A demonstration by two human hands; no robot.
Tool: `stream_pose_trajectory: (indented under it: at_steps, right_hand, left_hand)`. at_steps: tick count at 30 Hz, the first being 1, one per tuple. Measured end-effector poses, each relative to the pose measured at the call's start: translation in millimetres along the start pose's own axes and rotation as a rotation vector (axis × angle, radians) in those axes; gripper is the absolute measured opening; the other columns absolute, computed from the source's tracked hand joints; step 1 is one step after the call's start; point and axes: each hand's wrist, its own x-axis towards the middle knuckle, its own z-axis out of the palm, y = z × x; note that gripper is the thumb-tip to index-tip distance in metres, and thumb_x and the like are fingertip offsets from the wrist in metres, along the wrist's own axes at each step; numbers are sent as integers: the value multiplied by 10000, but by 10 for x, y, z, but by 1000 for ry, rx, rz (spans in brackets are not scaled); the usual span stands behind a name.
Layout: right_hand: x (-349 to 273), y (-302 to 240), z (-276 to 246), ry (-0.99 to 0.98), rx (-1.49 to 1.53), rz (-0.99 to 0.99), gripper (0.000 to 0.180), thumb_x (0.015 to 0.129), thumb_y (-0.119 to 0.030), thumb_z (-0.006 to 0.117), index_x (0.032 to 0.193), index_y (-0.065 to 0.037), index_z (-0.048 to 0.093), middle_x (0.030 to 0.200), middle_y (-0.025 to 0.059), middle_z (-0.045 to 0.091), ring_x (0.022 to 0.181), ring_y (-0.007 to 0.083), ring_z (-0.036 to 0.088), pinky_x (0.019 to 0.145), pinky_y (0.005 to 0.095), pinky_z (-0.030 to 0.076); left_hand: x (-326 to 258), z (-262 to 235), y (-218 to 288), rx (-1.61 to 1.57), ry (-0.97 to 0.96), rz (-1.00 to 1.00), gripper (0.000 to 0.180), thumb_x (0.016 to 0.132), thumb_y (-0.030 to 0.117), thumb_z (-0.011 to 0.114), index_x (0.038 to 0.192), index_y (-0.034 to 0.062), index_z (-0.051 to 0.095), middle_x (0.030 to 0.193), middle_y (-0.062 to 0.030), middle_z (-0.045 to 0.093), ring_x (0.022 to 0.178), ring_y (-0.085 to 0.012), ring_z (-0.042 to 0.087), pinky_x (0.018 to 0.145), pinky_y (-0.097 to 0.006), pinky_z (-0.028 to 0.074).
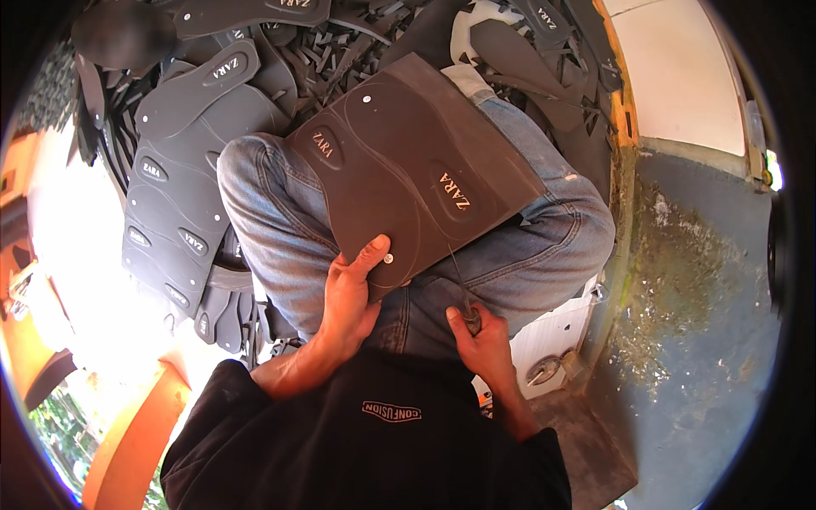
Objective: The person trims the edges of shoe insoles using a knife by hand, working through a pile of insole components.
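A dark rubber sheet [408,161] with two sole outlines pressed into it rests across my jeans-clad knees. My left hand [350,297] grips the sheet's near edge, thumb on top beside a small white dot. My right hand [483,340] is closed around a thin blade tool [463,293] whose tip meets the sheet's near edge along a sole outline.
A stack of cut dark soles [174,212] lies to my left, with rubber scraps [340,51] heaped beyond my knees. An orange-edged wall [625,110] and stained grey floor [705,340] lie to the right. A white box [552,340] sits by my right hip.
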Motion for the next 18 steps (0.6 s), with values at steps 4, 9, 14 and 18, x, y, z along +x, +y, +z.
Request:
stream_pose_trajectory:
  at_steps: [4,9,14,18]
  right_hand:
    - [-3,-14,57,25,-16,12,349,860,-249,620,652,3,497,479,117,445,439,216,419,440,361,342]
    - [36,-5,145,56,-115,1,292,842,-202,611,656,-1,512,508,186,513,515,406,546,456,432,399]
    - [126,-30,196,34,-127,17,254,830,-165,600,653,-4,516,534,203,524,540,425,538,462,438,402]
    - [220,-85,228,76,-162,-30,254,832,-159,590,654,7,518,537,207,514,526,405,522,476,437,395]
  left_hand:
    - [-8,-29,3,-18,-14,-20,213,841,183,659,985,41,594,867,-63,641,720,-158,651,573,-271,558]
    - [16,-126,-7,-34,-91,-4,194,848,187,654,975,51,603,862,-60,640,714,-163,650,581,-282,560]
    - [44,-210,-30,-33,-129,0,155,857,174,642,949,55,605,846,-55,634,708,-167,637,596,-300,545]
    - [88,-279,-58,-46,-181,17,130,864,156,629,940,54,602,845,-55,632,719,-163,630,600,-306,533]
